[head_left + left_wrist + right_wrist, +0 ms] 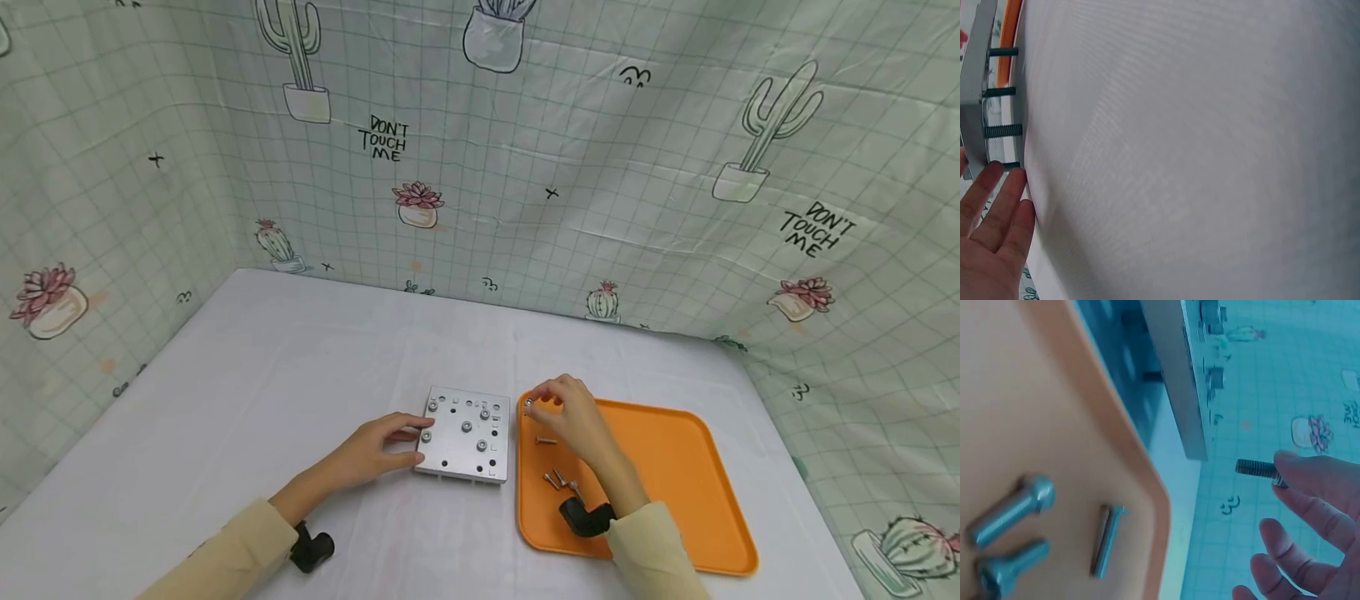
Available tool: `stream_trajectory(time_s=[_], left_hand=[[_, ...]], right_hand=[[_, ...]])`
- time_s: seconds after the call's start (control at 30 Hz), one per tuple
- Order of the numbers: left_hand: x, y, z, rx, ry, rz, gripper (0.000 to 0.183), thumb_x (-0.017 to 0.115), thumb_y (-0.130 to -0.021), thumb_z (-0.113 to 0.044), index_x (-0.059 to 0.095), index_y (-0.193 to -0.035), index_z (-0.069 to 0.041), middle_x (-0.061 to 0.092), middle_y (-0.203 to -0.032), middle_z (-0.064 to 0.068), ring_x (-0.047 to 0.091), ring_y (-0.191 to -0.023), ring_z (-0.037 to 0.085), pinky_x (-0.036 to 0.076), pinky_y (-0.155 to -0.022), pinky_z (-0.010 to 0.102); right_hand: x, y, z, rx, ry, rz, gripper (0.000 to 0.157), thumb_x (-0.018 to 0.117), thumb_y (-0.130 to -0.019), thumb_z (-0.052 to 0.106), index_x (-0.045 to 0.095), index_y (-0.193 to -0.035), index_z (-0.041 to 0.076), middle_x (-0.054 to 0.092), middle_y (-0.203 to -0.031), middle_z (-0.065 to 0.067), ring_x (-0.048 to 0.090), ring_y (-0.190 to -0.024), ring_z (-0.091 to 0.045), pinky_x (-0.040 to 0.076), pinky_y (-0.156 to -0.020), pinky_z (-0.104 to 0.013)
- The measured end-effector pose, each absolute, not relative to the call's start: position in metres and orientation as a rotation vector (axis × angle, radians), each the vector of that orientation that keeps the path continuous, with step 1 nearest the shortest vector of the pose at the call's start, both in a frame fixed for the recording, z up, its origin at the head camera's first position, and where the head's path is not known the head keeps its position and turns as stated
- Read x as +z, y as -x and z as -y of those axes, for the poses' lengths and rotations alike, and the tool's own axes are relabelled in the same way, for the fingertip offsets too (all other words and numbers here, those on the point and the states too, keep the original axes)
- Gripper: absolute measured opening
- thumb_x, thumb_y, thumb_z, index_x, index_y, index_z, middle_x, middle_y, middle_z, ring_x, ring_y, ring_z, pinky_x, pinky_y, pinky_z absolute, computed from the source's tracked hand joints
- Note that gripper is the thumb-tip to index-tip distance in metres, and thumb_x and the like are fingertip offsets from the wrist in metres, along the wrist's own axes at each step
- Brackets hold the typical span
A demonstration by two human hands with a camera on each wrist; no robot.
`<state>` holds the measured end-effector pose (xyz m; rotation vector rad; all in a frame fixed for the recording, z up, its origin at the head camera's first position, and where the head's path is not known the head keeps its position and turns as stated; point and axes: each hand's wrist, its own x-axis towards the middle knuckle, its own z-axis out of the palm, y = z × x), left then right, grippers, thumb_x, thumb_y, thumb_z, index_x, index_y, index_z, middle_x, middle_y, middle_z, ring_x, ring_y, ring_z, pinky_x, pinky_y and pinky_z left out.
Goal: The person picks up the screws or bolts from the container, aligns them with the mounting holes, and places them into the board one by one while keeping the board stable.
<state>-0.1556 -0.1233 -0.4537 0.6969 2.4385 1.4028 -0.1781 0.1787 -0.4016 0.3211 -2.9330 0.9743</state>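
A silver metal plate (453, 450) with holes and several socket-head screws stands raised off the table. Threaded screw shanks (1002, 131) project from its underside in the left wrist view. My left hand (378, 448) touches the plate's left edge, its fingers fairly straight and the thumb by the near left corner. Between thumb and index finger, my right hand (573, 421) pinches a screw (1257, 468) above the far left corner of the orange tray (660, 458). The screw's threaded end points away from the fingertips, and its head is mostly hidden by them.
Several loose screws lie in the tray, one screw (546, 440) apart from a small group. The tray's raised rim runs close along the plate's right side. White cloth (315, 358) covers the table, with a printed curtain (480, 150) behind.
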Motion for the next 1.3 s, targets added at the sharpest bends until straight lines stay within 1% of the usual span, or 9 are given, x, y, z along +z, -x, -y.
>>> stream_trajectory(time_s=[0.2, 0.33, 0.53, 0.9, 1.17, 1.3], left_hand=[[-0.454, 0.156, 0.124, 1.412, -0.699, -2.429, 0.048, 0.067, -0.085, -0.027, 0.054, -0.128, -0.012, 0.052, -0.134, 0.012, 0.056, -0.115, 0.031, 0.045, -0.101, 0.045], [-0.455, 0.156, 0.123, 1.418, -0.701, -2.424, 0.048, 0.067, -0.085, -0.028, 0.054, -0.129, -0.012, 0.052, -0.134, 0.011, 0.056, -0.115, 0.03, 0.045, -0.101, 0.045], [-0.454, 0.156, 0.123, 1.41, -0.702, -2.435, 0.048, 0.067, -0.085, -0.027, 0.054, -0.128, -0.011, 0.052, -0.134, 0.012, 0.056, -0.115, 0.031, 0.045, -0.1, 0.045], [-0.451, 0.155, 0.123, 1.411, -0.697, -2.437, 0.048, 0.068, -0.085, -0.027, 0.054, -0.128, -0.01, 0.053, -0.133, 0.012, 0.057, -0.115, 0.031, 0.045, -0.101, 0.044], [-0.449, 0.155, 0.125, 1.411, -0.696, -2.438, 0.049, 0.068, -0.085, -0.027, 0.054, -0.128, -0.009, 0.053, -0.133, 0.013, 0.057, -0.114, 0.032, 0.045, -0.1, 0.045], [-0.449, 0.155, 0.124, 1.418, -0.697, -2.426, 0.049, 0.068, -0.085, -0.027, 0.054, -0.128, -0.008, 0.053, -0.133, 0.013, 0.056, -0.114, 0.032, 0.045, -0.1, 0.045]], right_hand=[[-0.405, 0.189, -0.162, 1.062, -0.358, 2.905, 0.014, 0.071, -0.082, 0.021, 0.069, -0.092, 0.012, 0.057, -0.09, -0.007, 0.047, -0.085, -0.023, 0.039, -0.072, -0.03], [-0.41, 0.194, -0.155, 1.092, -0.348, 2.896, 0.013, 0.072, -0.081, 0.021, 0.069, -0.091, 0.013, 0.058, -0.091, -0.009, 0.05, -0.087, -0.026, 0.042, -0.073, -0.031], [-0.417, 0.198, -0.15, 1.093, -0.332, 2.897, 0.013, 0.073, -0.08, 0.022, 0.069, -0.091, 0.014, 0.058, -0.091, -0.007, 0.052, -0.087, -0.026, 0.044, -0.073, -0.033], [-0.421, 0.199, -0.146, 1.089, -0.299, 2.936, 0.013, 0.072, -0.081, 0.024, 0.069, -0.09, 0.015, 0.056, -0.089, -0.005, 0.049, -0.086, -0.025, 0.041, -0.07, -0.029], [-0.42, 0.199, -0.144, 1.073, -0.297, 2.963, 0.012, 0.072, -0.081, 0.024, 0.069, -0.09, 0.015, 0.056, -0.091, -0.006, 0.05, -0.09, -0.028, 0.041, -0.069, -0.029], [-0.42, 0.198, -0.144, 1.059, -0.282, 2.988, 0.013, 0.071, -0.082, 0.025, 0.07, -0.091, 0.015, 0.056, -0.092, -0.007, 0.048, -0.089, -0.026, 0.041, -0.069, -0.028]])
